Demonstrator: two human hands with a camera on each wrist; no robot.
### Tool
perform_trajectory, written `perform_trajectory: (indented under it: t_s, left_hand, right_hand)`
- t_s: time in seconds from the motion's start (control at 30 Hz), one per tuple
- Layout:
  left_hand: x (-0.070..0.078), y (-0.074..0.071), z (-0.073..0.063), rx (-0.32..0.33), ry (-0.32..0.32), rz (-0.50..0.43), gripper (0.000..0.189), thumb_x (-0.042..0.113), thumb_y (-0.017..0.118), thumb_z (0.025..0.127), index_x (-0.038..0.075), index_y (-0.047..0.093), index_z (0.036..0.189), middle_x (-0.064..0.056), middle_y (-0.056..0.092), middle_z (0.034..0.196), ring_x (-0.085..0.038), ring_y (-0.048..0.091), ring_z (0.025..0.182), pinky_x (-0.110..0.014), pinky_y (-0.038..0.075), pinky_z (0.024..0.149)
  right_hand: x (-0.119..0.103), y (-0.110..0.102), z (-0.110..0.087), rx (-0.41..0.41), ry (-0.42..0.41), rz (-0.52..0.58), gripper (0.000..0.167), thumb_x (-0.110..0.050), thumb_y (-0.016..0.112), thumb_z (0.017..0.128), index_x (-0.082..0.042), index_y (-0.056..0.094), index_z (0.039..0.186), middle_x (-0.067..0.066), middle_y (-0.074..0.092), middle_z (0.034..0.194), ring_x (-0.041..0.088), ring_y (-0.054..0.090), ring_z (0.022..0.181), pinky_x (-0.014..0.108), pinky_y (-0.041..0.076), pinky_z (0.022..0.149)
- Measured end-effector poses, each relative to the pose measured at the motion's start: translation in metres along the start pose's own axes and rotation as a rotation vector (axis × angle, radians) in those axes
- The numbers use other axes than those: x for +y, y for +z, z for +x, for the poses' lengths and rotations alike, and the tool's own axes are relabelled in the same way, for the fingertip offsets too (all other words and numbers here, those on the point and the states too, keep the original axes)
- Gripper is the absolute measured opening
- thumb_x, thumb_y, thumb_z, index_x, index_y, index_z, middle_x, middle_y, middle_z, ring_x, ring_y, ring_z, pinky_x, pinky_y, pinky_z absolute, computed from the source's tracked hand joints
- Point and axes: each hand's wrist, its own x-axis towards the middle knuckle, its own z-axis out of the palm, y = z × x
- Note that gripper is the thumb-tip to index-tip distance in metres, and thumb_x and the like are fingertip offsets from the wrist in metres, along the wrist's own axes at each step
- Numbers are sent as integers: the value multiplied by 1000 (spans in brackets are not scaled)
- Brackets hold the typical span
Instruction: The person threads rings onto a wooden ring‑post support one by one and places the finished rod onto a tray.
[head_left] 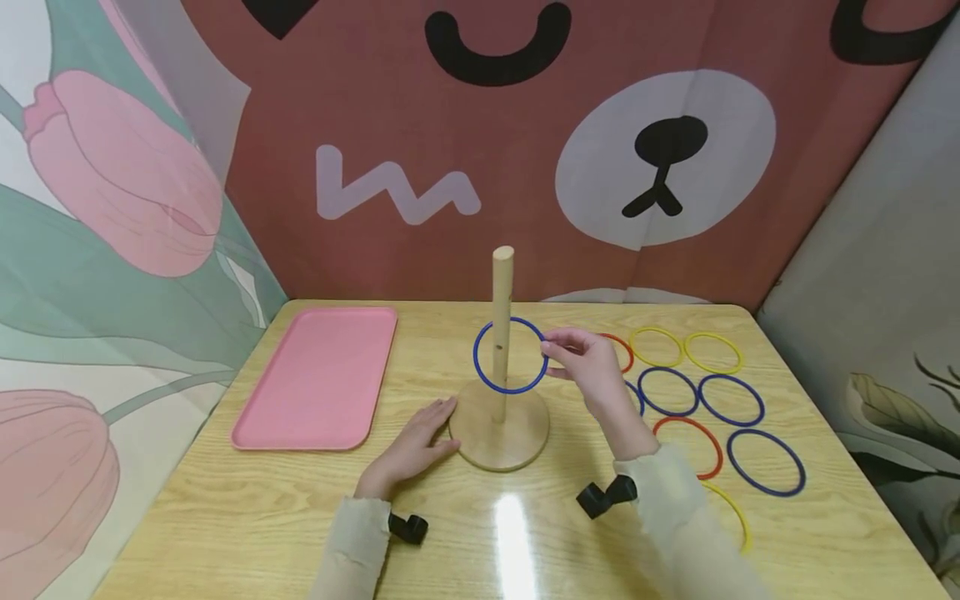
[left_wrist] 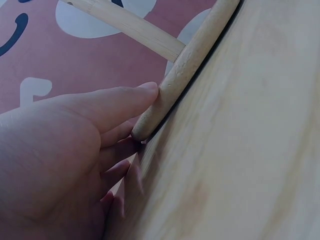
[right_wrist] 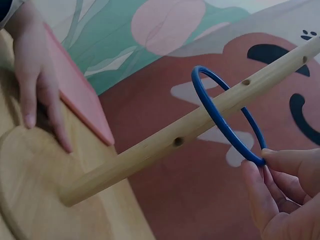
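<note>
A blue ring (head_left: 512,392) encircles the upright wooden post (head_left: 502,287), partway up and above the base. My right hand (head_left: 596,371) pinches the ring's right side between thumb and fingers; the right wrist view shows the blue ring (right_wrist: 220,122) tilted around the post, which has small holes along it. The post rises from a round wooden base (head_left: 517,437) on the table. At the base's left edge rests my left hand (head_left: 420,437), thumb and fingers extended. In the left wrist view the thumb touches the rim of the base (left_wrist: 175,82).
A pink tray (head_left: 315,379) lies at the left of the wooden table (head_left: 450,542). Several rings lie at the right, among them a blue ring (head_left: 804,475), a yellow ring (head_left: 741,354) and a red ring (head_left: 716,446). My right arm hides some partly. A printed cloth hangs behind.
</note>
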Motion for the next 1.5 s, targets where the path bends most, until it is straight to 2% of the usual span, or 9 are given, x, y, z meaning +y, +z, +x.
perform_trajectory:
  t_s: [0.23,0.4,0.47,0.6,0.8,0.97,1.3,1.5]
  left_hand:
    - [0,-1,-1,3,-9,-10,71,37,59,96,12,26,154,-13,24,160,-36,18,149,-58,13,121]
    - [0,-2,-2,-1,-11,-14,71,38,58,96,13,26,154,-13,24,161,-35,17,150,-58,12,121]
    - [0,-2,-1,-3,-11,-13,71,38,58,96,13,26,154,-13,23,161,-35,17,150,-57,12,122]
    - [0,-2,0,-2,-7,-6,71,38,58,96,13,26,154,-12,24,161,-35,17,150,-57,13,122]
    - [0,-2,0,2,4,-2,71,35,60,95,12,27,154,-13,25,160,-35,18,150,-56,13,122]
    - [1,-1,0,2,8,0,70,34,60,95,12,27,154,-12,25,160,-35,18,149,-57,14,122]
    - [0,0,1,7,17,9,70,32,61,95,11,28,153,-13,26,160,-35,19,149,-57,14,121]
    - [-1,0,1,7,10,4,70,33,60,95,11,28,153,-13,26,160,-36,19,149,-58,14,121]
  right_hand:
    - [35,5,5,-38,19,-20,29,-8,64,93,8,63,117,-2,62,89,6,64,83,28,62,73]
    - [54,11,7,-29,34,-84,25,-5,65,91,7,65,113,5,66,92,5,62,79,42,61,80]
    - [60,14,8,-15,25,-126,23,-4,66,90,7,67,110,11,68,93,5,61,77,43,61,79]
    - [74,18,11,1,-4,-202,18,-1,67,89,8,69,104,20,70,94,6,61,72,37,63,70]
    - [94,25,17,1,13,-315,13,-1,69,86,5,71,97,17,71,89,8,63,65,28,61,61]
    - [102,30,18,-7,52,-319,10,0,69,85,5,71,95,14,69,85,9,62,64,26,60,59]
    - [107,34,18,21,30,-377,10,1,70,84,3,73,93,15,71,83,11,65,65,25,60,58]
    - [109,33,18,27,27,-371,12,2,71,83,5,72,95,16,71,85,11,65,67,25,60,60]
